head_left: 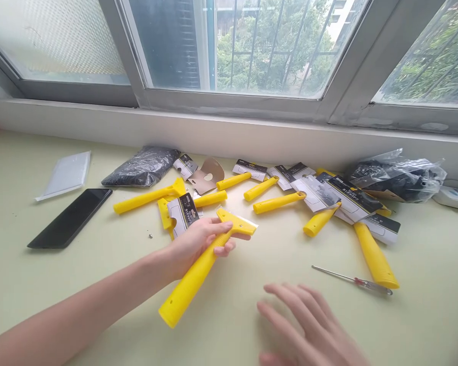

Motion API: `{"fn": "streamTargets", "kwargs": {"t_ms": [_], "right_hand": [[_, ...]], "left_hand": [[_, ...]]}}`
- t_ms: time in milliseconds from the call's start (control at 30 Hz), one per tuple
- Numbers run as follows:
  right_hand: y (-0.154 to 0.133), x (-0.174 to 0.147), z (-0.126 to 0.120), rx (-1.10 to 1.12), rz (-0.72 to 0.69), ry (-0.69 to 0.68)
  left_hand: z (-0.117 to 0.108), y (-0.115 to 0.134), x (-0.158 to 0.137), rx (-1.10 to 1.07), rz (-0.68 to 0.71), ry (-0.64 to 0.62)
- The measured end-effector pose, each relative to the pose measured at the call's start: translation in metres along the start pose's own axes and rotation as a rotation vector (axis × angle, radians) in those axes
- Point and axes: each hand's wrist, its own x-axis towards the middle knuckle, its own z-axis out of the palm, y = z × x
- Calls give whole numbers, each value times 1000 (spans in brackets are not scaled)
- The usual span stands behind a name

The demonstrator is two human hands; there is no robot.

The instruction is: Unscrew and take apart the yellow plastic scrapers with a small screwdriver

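My left hand (198, 239) is closed round the neck of a yellow scraper (193, 282). Its handle slants down toward me, and a thin blade edge shows at the head on the upper right. My right hand (305, 325) hovers or rests low over the table with its fingers apart and nothing in them; whether it touches the surface I cannot tell. A slim screwdriver (353, 278) with a clear and red handle lies to the right. Close behind my left hand is a yellow scraper head (165, 213) beside a printed card (183, 214).
Several yellow scrapers (278, 202) with cards lie across the back. A black phone-like slab (70, 218), a white pouch (64, 175) and a dark plastic packet (141, 166) are at left. A small screw-like piece (150, 236) lies near my left forearm. A clear bag (400, 175) stands back right.
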Motion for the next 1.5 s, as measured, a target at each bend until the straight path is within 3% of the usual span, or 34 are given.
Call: {"fn": "streamTargets", "kwargs": {"t_ms": [100,167,233,367,500,567,733,1033,1167,1267,1500], "right_hand": [[8,14,15,81,211,-56],[17,30,28,136,299,-58],[28,49,43,206,366,-17],[44,72,58,405,480,195],[44,63,47,649,673,423],[38,53,38,809,757,408],[15,47,28,1189,799,186],[-6,59,11,1039,932,95],[-7,46,7,723,851,77],[-7,37,9,564,772,76],[-5,39,10,735,836,-26]], "left_hand": [[2,-2,1,-63,-8,-61],[3,-1,4,-52,-22,-175],[3,1,8,-9,33,-211],[2,0,12,89,88,-170],[5,-17,6,182,70,-139],[9,-29,1,214,37,-158],[22,-51,-10,273,-28,-243],[32,-63,-22,404,-12,-214],[31,-64,-21,367,38,-172],[30,-66,-20,338,46,-209],[29,-70,-22,295,27,-271]]}}
